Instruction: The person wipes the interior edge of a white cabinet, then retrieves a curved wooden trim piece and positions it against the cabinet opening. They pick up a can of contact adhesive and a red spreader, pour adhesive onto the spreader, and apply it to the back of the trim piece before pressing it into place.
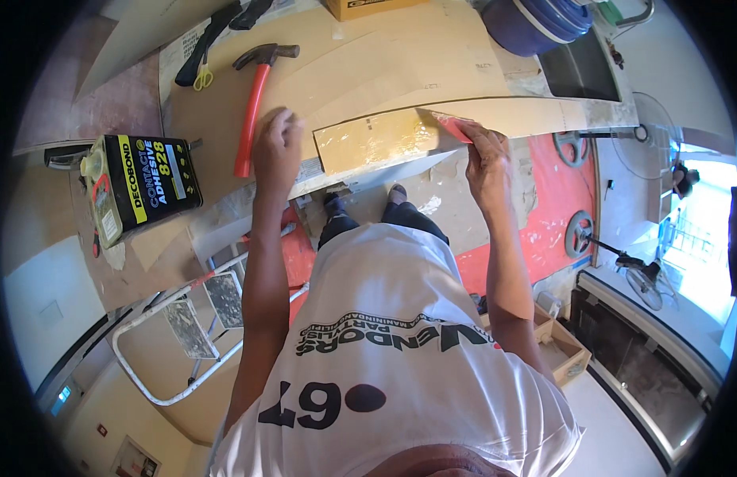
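A long, narrow tan strip (pixel 352 141) lies along the worktop's front edge, its left part glossy with yellowish adhesive. My right hand (pixel 487 155) grips a flat red spreader (pixel 450 123) at the glossy section. Just left of the strip, my left hand (pixel 279 147) is open, fingers loosely bent and slightly blurred, holding nothing visible. Beside it lies a red-handled claw hammer (pixel 255 111). A black-labelled adhesive can (pixel 146 179) stands further left. Yellow-handled scissors (pixel 203 77) lie near a dark item behind the hammer.
A cardboard-covered worktop (pixel 392 56) carries a blue bucket (pixel 523 24) beside a steel sink (pixel 579 75). Below are a folding step ladder (pixel 181 334) and a wooden box (pixel 567 358). Standing fans (pixel 646 282) are at right; another person (pixel 684 181) is near the bright window.
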Demonstrator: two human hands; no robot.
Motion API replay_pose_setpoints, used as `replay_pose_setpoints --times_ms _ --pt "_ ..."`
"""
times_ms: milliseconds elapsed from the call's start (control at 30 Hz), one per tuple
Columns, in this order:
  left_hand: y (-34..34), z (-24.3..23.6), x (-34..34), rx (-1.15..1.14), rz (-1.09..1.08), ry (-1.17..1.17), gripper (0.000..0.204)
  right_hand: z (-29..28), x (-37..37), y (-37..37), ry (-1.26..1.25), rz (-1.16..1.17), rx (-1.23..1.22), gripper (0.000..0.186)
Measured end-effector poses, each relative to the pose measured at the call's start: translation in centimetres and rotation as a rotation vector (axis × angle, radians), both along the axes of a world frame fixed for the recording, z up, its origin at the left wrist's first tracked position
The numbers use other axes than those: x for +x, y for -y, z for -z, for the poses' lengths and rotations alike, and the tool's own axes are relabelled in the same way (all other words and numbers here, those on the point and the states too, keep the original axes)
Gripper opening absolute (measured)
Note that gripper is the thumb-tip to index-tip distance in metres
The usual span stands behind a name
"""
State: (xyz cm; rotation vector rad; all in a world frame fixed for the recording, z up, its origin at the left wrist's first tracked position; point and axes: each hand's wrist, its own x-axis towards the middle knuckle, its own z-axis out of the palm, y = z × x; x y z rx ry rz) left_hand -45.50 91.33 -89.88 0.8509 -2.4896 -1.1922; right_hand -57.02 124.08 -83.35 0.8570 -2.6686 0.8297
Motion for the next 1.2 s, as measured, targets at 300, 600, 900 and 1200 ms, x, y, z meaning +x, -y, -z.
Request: replay_pose_setpoints --times_ms 300,600,900,1200 --pt "-7.9 -5.1 -2.6 -0.465 0.579 0.244 0.122 3.2 -0.2 1.7 -0.116 -0.194 0.118 0.046" --pt "-7.5 -4.5 -3.1 -0.446 0.654 0.207 0.106 5.2 -0.9 2.9 -0.159 -0.201 0.108 0.042" --pt "-7.4 -3.7 -3.0 -0.429 0.634 0.149 0.093 5.1 -3.3 0.8 -0.129 0.011 0.135 0.036" --pt "-7.3 -3.0 -3.0 -0.430 0.618 0.101 0.094 3.8 -0.5 3.2 -0.027 -0.255 0.132 0.042"
